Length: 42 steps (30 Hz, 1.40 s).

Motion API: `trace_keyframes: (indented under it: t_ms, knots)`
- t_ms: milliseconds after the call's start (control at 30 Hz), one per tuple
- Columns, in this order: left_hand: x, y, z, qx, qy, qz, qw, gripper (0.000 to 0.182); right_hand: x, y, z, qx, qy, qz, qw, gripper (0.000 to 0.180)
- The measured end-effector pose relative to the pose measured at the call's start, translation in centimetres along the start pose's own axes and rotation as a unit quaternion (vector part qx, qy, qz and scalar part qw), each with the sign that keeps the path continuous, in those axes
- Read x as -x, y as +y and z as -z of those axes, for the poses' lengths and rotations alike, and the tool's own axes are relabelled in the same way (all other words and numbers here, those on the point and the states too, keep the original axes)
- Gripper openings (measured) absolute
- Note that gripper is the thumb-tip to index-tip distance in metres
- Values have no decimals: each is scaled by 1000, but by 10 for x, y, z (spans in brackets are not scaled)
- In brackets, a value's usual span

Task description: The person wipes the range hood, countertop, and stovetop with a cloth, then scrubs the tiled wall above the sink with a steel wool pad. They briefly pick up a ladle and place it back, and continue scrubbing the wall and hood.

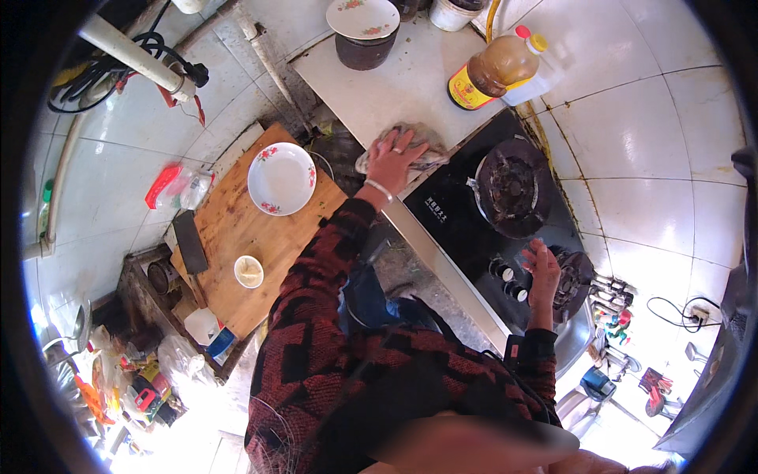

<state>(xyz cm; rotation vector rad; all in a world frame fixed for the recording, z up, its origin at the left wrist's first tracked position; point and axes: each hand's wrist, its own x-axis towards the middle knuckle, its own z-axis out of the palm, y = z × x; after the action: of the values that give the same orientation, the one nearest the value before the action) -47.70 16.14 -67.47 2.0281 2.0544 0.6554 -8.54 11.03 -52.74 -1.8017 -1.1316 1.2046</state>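
My left hand (391, 162) lies spread on a crumpled grey-brown cloth (423, 139), pressing it on the pale countertop (379, 89) beside the gas stove's left end. Over the black glass top of the gas stove (453, 222), my right hand (542, 269) is raised near the control knobs and the nearer burner (571, 284). Something thin and clear seems to be at its fingertips; whether it is gripped cannot be told. The farther burner (514, 188) has a dark, crusted ring.
A large oil bottle (494, 71) stands by the wall. A plate (362, 18) covers a dark pot (366, 52). On a wooden board (228, 231) at left are a floral plate (282, 179), a cleaver (190, 242) and a small white cup (249, 271). A gap separates board and counter.
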Motion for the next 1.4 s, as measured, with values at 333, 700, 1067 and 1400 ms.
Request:
trace_keyframes:
  t_ms: [333, 700, 1067, 1400]
  knots:
    - [-23, -46, 106, 71, 62, 215, 972, 46, 7, 20, 47, 176, -210, -29, 961, 20]
    - [-44, -96, 92, 142, 142, 230, 952, 83, -23, -15, -3, 211, -205, -5, 956, 18]
    - [-35, -50, 22, -69, 87, 57, 992, 64, -144, -173, -153, 122, -136, 132, 974, 40]
    - [-229, -54, -56, -37, 182, 88, 979, 44, -162, -165, -253, 3, -110, 32, 993, 47]
